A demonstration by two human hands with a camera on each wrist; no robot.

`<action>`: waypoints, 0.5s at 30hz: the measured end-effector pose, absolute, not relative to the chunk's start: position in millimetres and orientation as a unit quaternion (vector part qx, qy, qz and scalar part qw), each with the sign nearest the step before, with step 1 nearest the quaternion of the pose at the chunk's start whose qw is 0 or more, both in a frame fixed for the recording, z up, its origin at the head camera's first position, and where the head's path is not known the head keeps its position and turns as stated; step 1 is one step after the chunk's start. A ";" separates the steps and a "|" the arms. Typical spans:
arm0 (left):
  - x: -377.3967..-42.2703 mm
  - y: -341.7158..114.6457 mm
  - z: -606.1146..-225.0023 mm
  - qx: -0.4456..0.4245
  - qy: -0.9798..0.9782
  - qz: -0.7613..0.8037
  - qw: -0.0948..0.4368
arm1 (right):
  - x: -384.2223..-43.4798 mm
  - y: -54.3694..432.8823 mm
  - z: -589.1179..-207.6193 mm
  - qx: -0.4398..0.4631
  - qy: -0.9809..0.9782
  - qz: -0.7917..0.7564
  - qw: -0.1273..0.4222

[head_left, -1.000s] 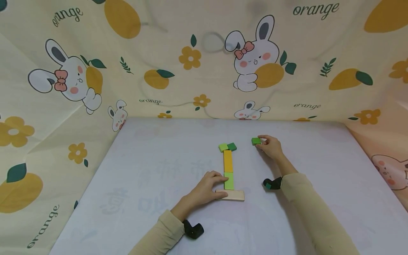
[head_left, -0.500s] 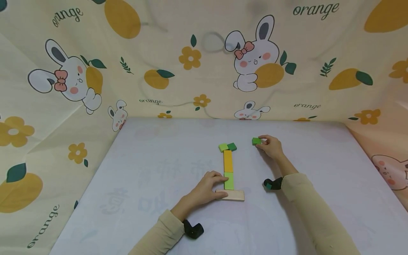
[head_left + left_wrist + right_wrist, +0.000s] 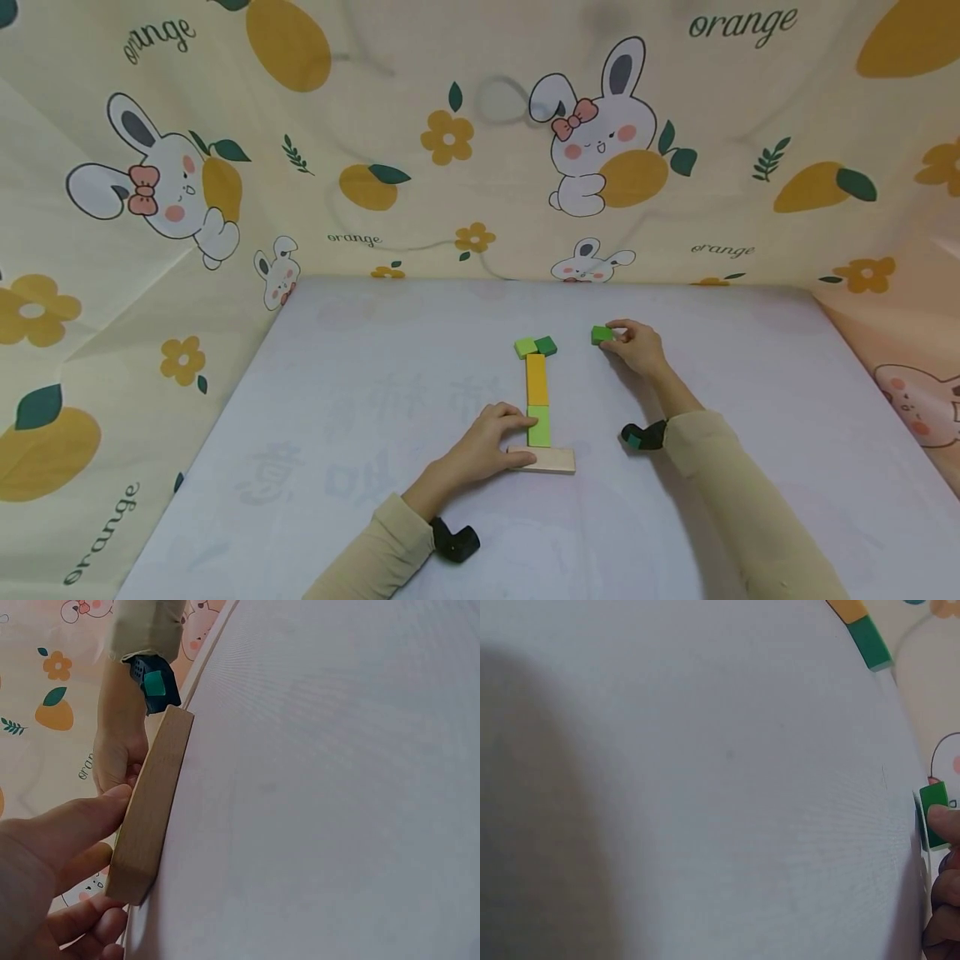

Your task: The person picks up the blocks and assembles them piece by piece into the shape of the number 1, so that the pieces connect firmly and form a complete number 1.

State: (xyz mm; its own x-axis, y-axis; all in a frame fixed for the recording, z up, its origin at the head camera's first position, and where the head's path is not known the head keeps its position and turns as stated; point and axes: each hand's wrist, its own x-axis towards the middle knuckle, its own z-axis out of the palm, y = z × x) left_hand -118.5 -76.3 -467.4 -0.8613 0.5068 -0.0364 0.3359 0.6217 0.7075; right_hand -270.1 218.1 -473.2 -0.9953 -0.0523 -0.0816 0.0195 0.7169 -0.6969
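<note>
In the head view, a line of blocks lies on the white table. A plain wooden block (image 3: 553, 461) crosses its near end. Beyond it come a light green block (image 3: 541, 433) and a yellow block (image 3: 537, 380), then a small light green block (image 3: 525, 347) beside a dark green block (image 3: 546, 345). My left hand (image 3: 477, 443) rests at the left of the line, thumb on the wooden block and a fingertip on the light green block. To the right of the far end, my right hand (image 3: 637, 347) pinches a small green block (image 3: 602, 335) between thumb and fingers.
The white table (image 3: 360, 358) extends around the blocks. A printed cloth with rabbits (image 3: 592, 133) hangs along its back and sides. Each wrist wears a black strap with a camera mount, such as the one at the left wrist (image 3: 455, 542).
My right hand, with the green block in it, has shifted very slightly left and toward me. The left hand and the line of blocks stay where they were.
</note>
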 end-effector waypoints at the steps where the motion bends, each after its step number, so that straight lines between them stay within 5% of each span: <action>1: -118.4 -76.4 -467.3 0.234 0.893 0.366 0.118 | -269.3 217.4 -472.7 -0.009 0.925 -0.377 0.048; 15: -117.1 -76.4 -467.3 0.234 0.893 0.366 0.117 | -259.4 205.8 -467.4 -0.041 0.914 -0.401 0.050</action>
